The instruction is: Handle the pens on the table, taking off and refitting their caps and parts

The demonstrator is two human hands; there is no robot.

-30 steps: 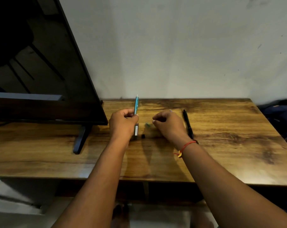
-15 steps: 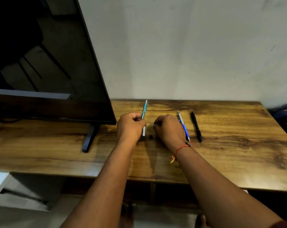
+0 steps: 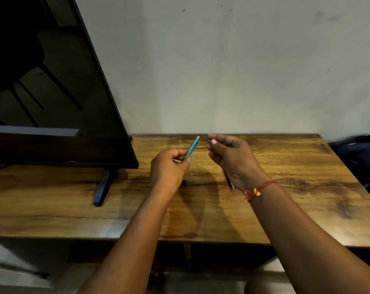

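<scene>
Wood-grained surface (image 3: 285, 209) against a pale wall (image 3: 222, 71), with a dark screen (image 3: 42, 81) standing on its left end and a dark bag (image 3: 360, 153) off its right edge. Both hands are raised over the middle of the surface, toward its far edge.

Left hand (image 3: 169, 168): fingers curled round the lower barrel of the teal pen (image 3: 192, 147), holding it clear of the surface.

Pen: slim, translucent blue-green, with a pale end uppermost. Its long axis is steeply tilted, the upper end leaning toward the far edge and rightward.

Right hand (image 3: 232, 160), marked by a red thread (image 3: 262, 185) at the wrist: fingers curled, with the thumb and forefinger fingertips (image 3: 213, 142) drawn together just right of the pen's upper end, near it but apart. Whether they pinch a small part cannot be told; anything there is hidden.

Key relation: the pen's free upper end points toward the right hand, the nearer of the two to that end. Any fitting there would probably run along the barrel's axis, from the upper right.

A small dark piece (image 3: 184, 183) lies on the surface just below the left hand. A second pen (image 3: 229, 182) shows only as a thin dark length beside the right wrist; lying or held, uncertain.
</scene>
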